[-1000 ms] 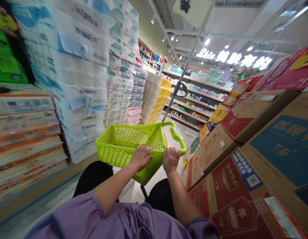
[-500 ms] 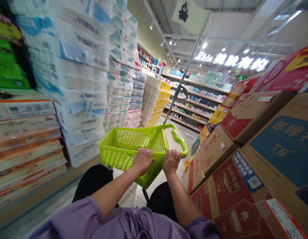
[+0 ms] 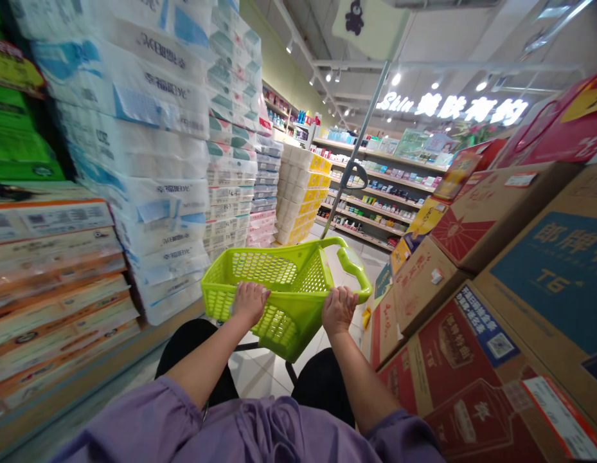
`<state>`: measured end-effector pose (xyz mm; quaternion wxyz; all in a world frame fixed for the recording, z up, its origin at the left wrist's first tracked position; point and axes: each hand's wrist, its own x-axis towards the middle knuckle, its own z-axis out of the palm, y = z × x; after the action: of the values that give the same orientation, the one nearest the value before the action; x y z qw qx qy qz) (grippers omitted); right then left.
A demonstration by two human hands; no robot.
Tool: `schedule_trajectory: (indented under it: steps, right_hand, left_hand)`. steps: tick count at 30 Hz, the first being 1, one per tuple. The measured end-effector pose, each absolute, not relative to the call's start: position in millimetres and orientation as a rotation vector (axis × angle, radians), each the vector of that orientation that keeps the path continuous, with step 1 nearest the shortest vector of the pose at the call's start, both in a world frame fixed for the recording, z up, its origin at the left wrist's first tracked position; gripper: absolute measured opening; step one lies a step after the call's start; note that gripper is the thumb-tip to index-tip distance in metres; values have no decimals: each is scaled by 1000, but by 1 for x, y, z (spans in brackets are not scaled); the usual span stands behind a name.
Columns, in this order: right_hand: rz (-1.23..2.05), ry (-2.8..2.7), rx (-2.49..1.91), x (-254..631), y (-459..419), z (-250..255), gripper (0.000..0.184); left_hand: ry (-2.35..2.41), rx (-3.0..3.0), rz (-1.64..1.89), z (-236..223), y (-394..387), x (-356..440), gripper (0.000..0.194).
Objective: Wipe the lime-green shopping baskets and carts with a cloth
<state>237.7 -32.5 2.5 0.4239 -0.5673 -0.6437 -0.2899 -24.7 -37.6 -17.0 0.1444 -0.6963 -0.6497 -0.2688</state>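
Note:
A lime-green plastic shopping basket (image 3: pixel 279 328) with perforated walls stands tilted in front of my knees. My left hand (image 3: pixel 250 302) is closed over its near rim, toward the left part. Farther right along the same rim, close to the handle end, my right hand (image 3: pixel 339 310) grips with its fingers curled over the edge. The basket's green handle (image 3: pixel 355 267) rises just beyond my right hand. Part of the basket floor that shows holds nothing I can make out. Both thumbs are partly hidden.
Tall stacks of wrapped tissue packs (image 3: pixel 163 186) line the left side. Cardboard cartons (image 3: pixel 452 347) are piled close on the right. A pole (image 3: pixel 358 141) with a pale flag stands behind the basket. Shelves of small goods (image 3: pixel 380 193) run across the back, beyond a white tiled floor.
My left hand has slid left along the basket's rim, away from my right hand. In view, the basket and my right hand have shifted slightly right.

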Motion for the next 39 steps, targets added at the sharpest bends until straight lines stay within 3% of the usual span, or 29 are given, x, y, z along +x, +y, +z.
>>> schedule_trajectory:
  steps: [9,13,20,31,39]
  right_hand:
    - [-721,-1641,-1424,232,-32,3,28]
    - [-700,-1660,-1417,237,-35,2,29]
    - [-706,-1615,-1410,237,-36,2,28]
    - [-695,-1629,-1436,225,-35,3,29]
    - [-721,-1648,-1414,235,-37,0,29]
  left_hand:
    - [-1426,-2443,-850,3,-39,78,41]
    - [-1361,-2512,-777,-1,-37,45,42]
    - [-1678,-2166,-821,-31,-42,-58,36]
    - [-1470,-2383,-769,-13,-40,34,56]
    - [-1556,-2306,-854,-29,-43,-46,46]
